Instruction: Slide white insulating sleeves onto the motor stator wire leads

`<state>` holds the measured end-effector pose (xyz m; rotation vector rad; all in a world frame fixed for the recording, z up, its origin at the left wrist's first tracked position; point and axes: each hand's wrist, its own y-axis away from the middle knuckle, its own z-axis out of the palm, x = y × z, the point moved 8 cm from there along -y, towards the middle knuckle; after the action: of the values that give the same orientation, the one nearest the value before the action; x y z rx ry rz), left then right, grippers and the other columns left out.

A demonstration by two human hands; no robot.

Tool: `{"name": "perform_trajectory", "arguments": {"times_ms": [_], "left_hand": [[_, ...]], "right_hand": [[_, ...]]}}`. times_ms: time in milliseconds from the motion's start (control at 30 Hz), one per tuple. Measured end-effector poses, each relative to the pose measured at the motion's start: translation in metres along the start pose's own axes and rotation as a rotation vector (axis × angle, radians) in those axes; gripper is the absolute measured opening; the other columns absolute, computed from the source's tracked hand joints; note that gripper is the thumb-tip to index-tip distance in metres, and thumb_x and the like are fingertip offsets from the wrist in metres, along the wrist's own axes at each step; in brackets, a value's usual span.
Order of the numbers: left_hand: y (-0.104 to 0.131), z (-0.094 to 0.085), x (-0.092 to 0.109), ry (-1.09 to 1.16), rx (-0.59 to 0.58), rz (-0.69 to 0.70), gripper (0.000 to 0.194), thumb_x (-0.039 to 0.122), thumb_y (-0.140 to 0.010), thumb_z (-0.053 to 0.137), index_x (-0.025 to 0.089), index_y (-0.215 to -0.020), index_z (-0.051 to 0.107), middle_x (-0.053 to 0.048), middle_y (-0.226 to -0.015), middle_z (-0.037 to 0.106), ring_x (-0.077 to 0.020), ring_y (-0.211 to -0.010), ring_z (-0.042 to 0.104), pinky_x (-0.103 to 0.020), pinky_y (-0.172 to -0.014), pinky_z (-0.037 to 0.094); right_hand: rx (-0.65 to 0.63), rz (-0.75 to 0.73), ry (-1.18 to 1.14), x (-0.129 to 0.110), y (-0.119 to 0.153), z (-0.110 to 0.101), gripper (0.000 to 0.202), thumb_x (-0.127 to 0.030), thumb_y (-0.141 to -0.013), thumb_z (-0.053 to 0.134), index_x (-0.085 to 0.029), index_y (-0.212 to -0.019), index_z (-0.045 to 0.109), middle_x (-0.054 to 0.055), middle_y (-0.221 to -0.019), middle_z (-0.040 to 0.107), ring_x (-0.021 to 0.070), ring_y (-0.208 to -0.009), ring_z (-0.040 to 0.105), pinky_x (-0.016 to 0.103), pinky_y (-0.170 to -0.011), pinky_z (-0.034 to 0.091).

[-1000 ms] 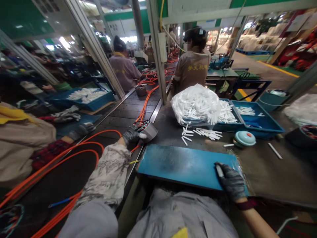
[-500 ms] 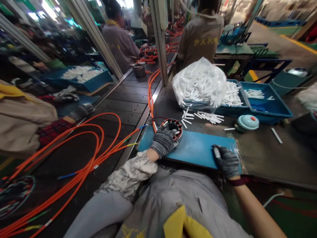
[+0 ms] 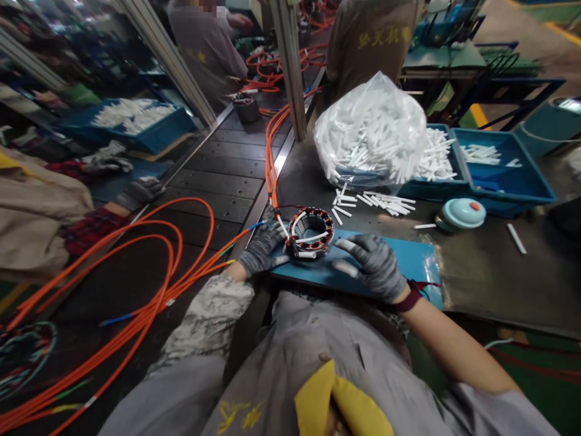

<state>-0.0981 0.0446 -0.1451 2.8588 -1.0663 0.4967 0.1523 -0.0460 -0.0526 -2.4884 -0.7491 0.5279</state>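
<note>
A ring-shaped motor stator (image 3: 311, 232), with orange-and-black windings and white sleeves on it, rests at the left end of a blue board (image 3: 403, 251). My left hand (image 3: 263, 247), in a grey striped glove, is beside the stator's left edge, close to its orange leads (image 3: 271, 175). The thumb is apart from the fingers; whether the fingertips touch the leads is hard to make out. On the right, my right hand (image 3: 373, 264), gloved with pale fingertips, hovers over the board. Its fingers are spread towards the stator, with nothing between them.
Loose white sleeves (image 3: 385, 202) lie behind the board. A clear bag of sleeves (image 3: 370, 139) rests on blue bins (image 3: 512, 203). A light-blue round container (image 3: 460, 215) stands right. Orange cables (image 3: 170, 290) loop at left, near a co-worker's gloved hand (image 3: 140, 192). A metal post (image 3: 290, 72) rises ahead.
My left hand has come off the top of the stator to its left side, uncovering the ring. My right hand has moved left along the board towards it, fingers spreading. The view has tilted slightly down.
</note>
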Motion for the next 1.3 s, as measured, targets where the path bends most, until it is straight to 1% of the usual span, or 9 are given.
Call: {"name": "perform_trajectory", "arguments": {"times_ms": [100, 200, 333, 467, 667, 800, 933, 1133, 1300], "left_hand": [[-0.001, 0.005, 0.010, -0.024, -0.006, -0.015, 0.044, 0.041, -0.086, 0.066, 0.019, -0.124, 0.064, -0.014, -0.136, 0.062, -0.0349, -0.137, 0.048, -0.057, -0.123, 0.027], [0.016, -0.012, 0.020, 0.009, -0.051, 0.059, 0.023, 0.036, -0.094, 0.057, 0.024, -0.107, 0.071, -0.008, -0.111, 0.073, -0.0281, -0.110, 0.065, -0.050, -0.112, 0.041], [0.034, -0.075, 0.032, 0.050, 0.030, 0.160, 0.024, 0.044, -0.097, 0.055, 0.031, -0.104, 0.074, -0.002, -0.085, 0.073, -0.0215, -0.081, 0.068, -0.036, -0.083, 0.052], [-0.015, -0.123, 0.026, 0.000, 0.123, 0.026, 0.036, 0.054, -0.096, 0.054, 0.030, -0.114, 0.074, -0.003, -0.092, 0.075, -0.0241, -0.088, 0.069, -0.037, -0.087, 0.051], [-0.109, -0.091, 0.048, 0.293, 0.083, 0.071, 0.044, 0.053, -0.098, 0.047, 0.021, -0.114, 0.072, -0.005, -0.108, 0.076, -0.0223, -0.102, 0.069, -0.034, -0.094, 0.054], [-0.107, -0.071, 0.071, 0.351, -0.025, 0.144, 0.042, 0.052, -0.097, 0.050, 0.020, -0.112, 0.072, -0.005, -0.106, 0.076, -0.0234, -0.101, 0.070, -0.034, -0.091, 0.056], [-0.096, -0.089, 0.082, 0.360, 0.048, 0.196, 0.042, 0.046, -0.098, 0.050, 0.020, -0.127, 0.065, -0.008, -0.118, 0.071, -0.0247, -0.110, 0.067, -0.039, -0.100, 0.054], [-0.078, -0.092, 0.128, 0.389, -0.080, 0.520, 0.043, 0.041, -0.097, 0.044, 0.026, -0.135, 0.059, -0.009, -0.138, 0.059, -0.0259, -0.127, 0.059, -0.041, -0.110, 0.050], [-0.075, -0.088, 0.127, 0.240, 0.098, 0.504, 0.047, 0.043, -0.097, 0.058, 0.023, -0.140, 0.057, -0.008, -0.121, 0.071, -0.0219, -0.109, 0.069, -0.032, -0.095, 0.056]], "right_hand": [[0.017, -0.177, 0.113, -0.029, -0.029, 0.008, 0.033, -0.046, -0.100, 0.057, -0.020, -0.115, 0.070, 0.011, -0.099, 0.070, 0.0219, -0.090, 0.060, 0.033, -0.077, 0.043], [0.046, -0.305, 0.207, -0.043, -0.037, 0.009, 0.017, -0.032, -0.101, 0.057, -0.022, -0.100, 0.071, 0.006, -0.092, 0.070, 0.0186, -0.082, 0.057, 0.032, -0.072, 0.037], [0.023, -0.298, 0.202, -0.035, -0.038, 0.004, 0.013, -0.026, -0.100, 0.058, -0.024, -0.103, 0.071, 0.005, -0.093, 0.070, 0.0173, -0.082, 0.056, 0.032, -0.073, 0.034], [-0.032, -0.117, 0.192, -0.007, -0.047, -0.005, 0.022, -0.034, -0.102, 0.053, -0.020, -0.100, 0.071, 0.006, -0.083, 0.065, 0.0185, -0.078, 0.054, 0.033, -0.072, 0.035], [-0.133, 0.404, -0.402, 0.055, -0.020, 0.004, 0.048, -0.058, -0.100, 0.043, -0.020, -0.082, 0.067, 0.008, -0.081, 0.062, 0.0230, -0.081, 0.055, 0.039, -0.079, 0.044], [-0.236, 0.502, -0.630, 0.051, 0.011, 0.025, 0.059, -0.059, -0.104, 0.027, -0.022, -0.068, 0.055, 0.000, -0.060, 0.053, 0.0144, -0.056, 0.049, 0.029, -0.057, 0.045], [-0.260, 0.552, -0.764, 0.047, 0.016, 0.030, 0.058, -0.056, -0.106, 0.028, -0.020, -0.070, 0.056, -0.002, -0.060, 0.054, 0.0118, -0.054, 0.050, 0.025, -0.055, 0.045], [-0.076, 0.402, -0.459, 0.074, 0.012, -0.006, 0.045, -0.047, -0.106, 0.035, -0.021, -0.097, 0.071, 0.006, -0.088, 0.069, 0.0184, -0.079, 0.062, 0.033, -0.077, 0.050], [-0.061, 0.113, -0.041, 0.058, 0.015, -0.013, 0.045, -0.049, -0.106, 0.038, -0.018, -0.109, 0.071, 0.008, -0.090, 0.069, 0.0207, -0.082, 0.062, 0.032, -0.076, 0.046]]}}
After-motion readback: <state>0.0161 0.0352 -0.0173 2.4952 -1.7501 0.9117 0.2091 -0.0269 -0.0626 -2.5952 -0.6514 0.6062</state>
